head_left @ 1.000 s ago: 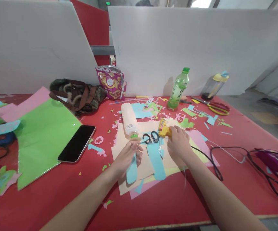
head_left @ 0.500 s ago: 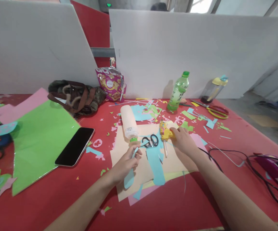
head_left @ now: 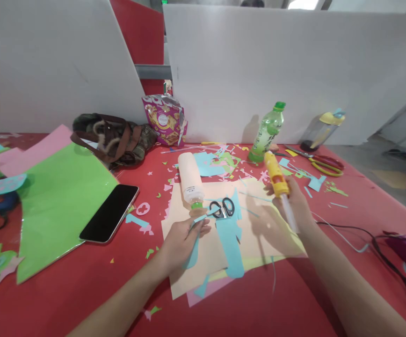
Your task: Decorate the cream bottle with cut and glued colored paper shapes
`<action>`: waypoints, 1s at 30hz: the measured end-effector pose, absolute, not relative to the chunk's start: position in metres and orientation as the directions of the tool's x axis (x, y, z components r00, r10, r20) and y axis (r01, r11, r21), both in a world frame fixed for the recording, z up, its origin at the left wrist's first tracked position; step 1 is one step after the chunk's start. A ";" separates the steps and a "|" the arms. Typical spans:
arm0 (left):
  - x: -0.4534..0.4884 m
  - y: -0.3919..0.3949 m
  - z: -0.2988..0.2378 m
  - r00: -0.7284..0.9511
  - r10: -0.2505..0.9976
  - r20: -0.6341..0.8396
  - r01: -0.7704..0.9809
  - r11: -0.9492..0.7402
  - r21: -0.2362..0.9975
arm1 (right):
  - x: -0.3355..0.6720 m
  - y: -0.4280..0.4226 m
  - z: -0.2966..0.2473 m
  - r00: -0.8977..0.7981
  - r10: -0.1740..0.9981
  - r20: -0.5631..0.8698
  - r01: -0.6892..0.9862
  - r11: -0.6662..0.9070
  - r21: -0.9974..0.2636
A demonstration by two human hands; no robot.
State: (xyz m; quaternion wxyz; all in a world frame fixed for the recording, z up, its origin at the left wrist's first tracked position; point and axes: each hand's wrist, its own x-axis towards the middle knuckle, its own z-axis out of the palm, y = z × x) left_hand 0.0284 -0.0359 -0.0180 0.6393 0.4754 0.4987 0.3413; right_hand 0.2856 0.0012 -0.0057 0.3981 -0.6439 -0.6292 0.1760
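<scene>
My left hand (head_left: 185, 239) pinches a light-blue paper strip (head_left: 191, 256), whose narrow end sticks out past my fingertips. Wrapped in my right hand (head_left: 294, 201) is a yellow hot glue gun (head_left: 276, 175), raised above the paper with a clear glue stick (head_left: 289, 213) jutting from its back end. Black-handled scissors (head_left: 221, 208) lie between my hands on cream paper (head_left: 259, 248), their blades partly over cut blue paper (head_left: 229, 245). Just beyond my left hand rests a white glue bottle (head_left: 190, 175) on its side, its green cap (head_left: 196, 204) towards me.
On the left lie a black phone (head_left: 110, 214) and a green sheet (head_left: 62, 201). A bag (head_left: 119, 140), snack packet (head_left: 166, 119), green drink bottle (head_left: 266, 133) and yellow-lidded bottle (head_left: 322, 131) line the back. Larger scissors (head_left: 324, 166) and a black cable (head_left: 374, 238) are at right.
My right hand has lifted the glue gun off the paper and moved it right, tilting it. My left hand keeps the blue strip, now turned slightly.
</scene>
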 end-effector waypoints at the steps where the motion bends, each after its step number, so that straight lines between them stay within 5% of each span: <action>1: 0.028 -0.036 -0.016 0.221 0.927 -0.304 0.075 0.294 0.953 | 0.283 -0.004 -0.004 0.116 0.978 0.173 0.516 0.089 -0.852; 4: 0.027 -0.037 -0.009 0.117 0.971 -0.208 0.178 0.186 0.966 | 0.269 -0.021 -0.003 0.008 1.000 -0.024 0.068 -0.024 -0.997; 7: 0.026 -0.036 -0.008 0.088 0.990 -0.106 0.267 0.079 0.960 | 0.256 -0.032 -0.005 -0.069 0.987 -0.143 -0.075 -0.148 -0.986; 17: 0.018 -0.035 -0.029 0.057 0.989 0.133 0.561 -0.142 0.816 | 0.245 -0.044 -0.014 -0.340 0.885 -0.317 0.118 -0.294 -0.948; 25: 0.015 -0.037 -0.033 0.032 0.950 0.311 0.622 -0.262 0.738 | 0.233 -0.056 -0.006 -0.420 0.811 -0.407 0.238 -0.334 -0.912; 30: 0.016 -0.036 -0.033 0.117 0.864 0.490 0.759 -0.396 0.517 | 0.232 -0.058 -0.006 -0.430 0.795 -0.428 0.287 -0.329 -0.900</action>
